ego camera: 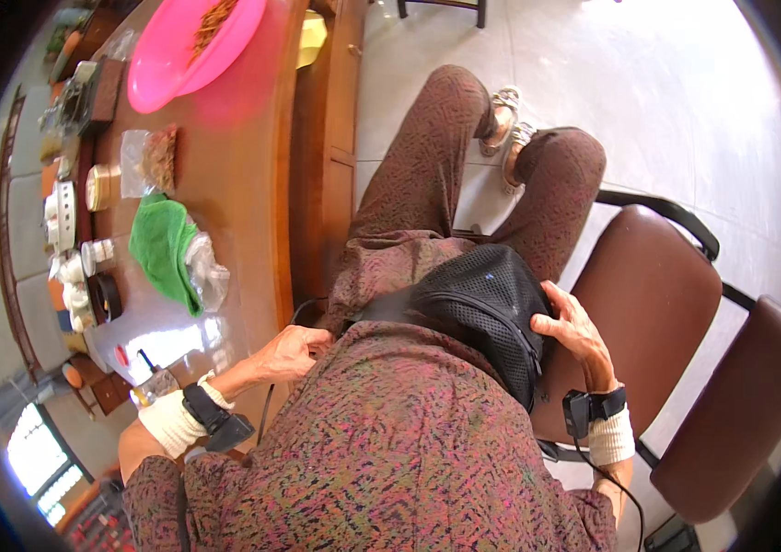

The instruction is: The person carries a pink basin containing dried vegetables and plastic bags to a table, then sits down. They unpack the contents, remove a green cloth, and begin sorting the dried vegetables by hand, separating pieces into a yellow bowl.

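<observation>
A black mesh waist bag (480,310) with a zipper lies across the lap, on a dark strap around the waist. At its right end is my right hand (570,328), with the thumb on the front and the fingers at the edge. My left hand (300,352) is at the left side of the waist, near the strap; its fingers are curled and the tips are partly hidden, so what it holds cannot be told. Each wrist wears a cream cuff and a black strapped device.
A wooden table (245,186) at left bears a pink basin (176,62), a green cloth (162,248), a plastic bag (207,272), a bagged dry food (159,159) and several containers. A brown padded chair (646,297) stands at right. Dark cables hang near both arms.
</observation>
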Demonstrator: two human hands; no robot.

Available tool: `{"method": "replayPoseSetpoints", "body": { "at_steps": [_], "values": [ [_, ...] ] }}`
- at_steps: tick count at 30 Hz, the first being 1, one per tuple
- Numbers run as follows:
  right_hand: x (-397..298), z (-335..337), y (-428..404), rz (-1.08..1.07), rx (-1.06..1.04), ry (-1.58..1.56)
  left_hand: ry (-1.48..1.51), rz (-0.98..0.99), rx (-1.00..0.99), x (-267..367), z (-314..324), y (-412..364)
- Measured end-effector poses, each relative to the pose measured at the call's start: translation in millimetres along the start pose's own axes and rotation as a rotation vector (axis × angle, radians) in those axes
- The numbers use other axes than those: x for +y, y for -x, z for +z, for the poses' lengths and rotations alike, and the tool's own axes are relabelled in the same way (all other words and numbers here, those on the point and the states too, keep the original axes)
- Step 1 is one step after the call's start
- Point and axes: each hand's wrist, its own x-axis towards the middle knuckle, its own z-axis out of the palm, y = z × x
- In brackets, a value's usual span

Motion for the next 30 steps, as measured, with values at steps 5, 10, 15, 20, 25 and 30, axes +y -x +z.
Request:
{"method": "replayPoseSetpoints", "body": {
  "at_steps": [5,10,15,20,25,30],
  "values": [
    [15,6,11,0.109,0.143,-0.072,0.569,-0.106,0.172,-16,19,7],
    [25,14,19,-0.081,0.095,-0.286,0.556,-0.056,0.338,-1,16,9],
    [32,18,18,0.012,0.058,-0.454,0.510,-0.078,0.385,4,16,10],
    [19,17,6,-0.001,-0.006,-0.428,0.406,0.057,0.501,-4,24,4],
    [26,18,1,-0.042,0.005,-0.579,0.371,0.125,0.555,-4,32,2],
    [20,20,2,-0.005,0.057,-0.611,0.343,0.114,0.644,0,38,-4]
  ]
}}
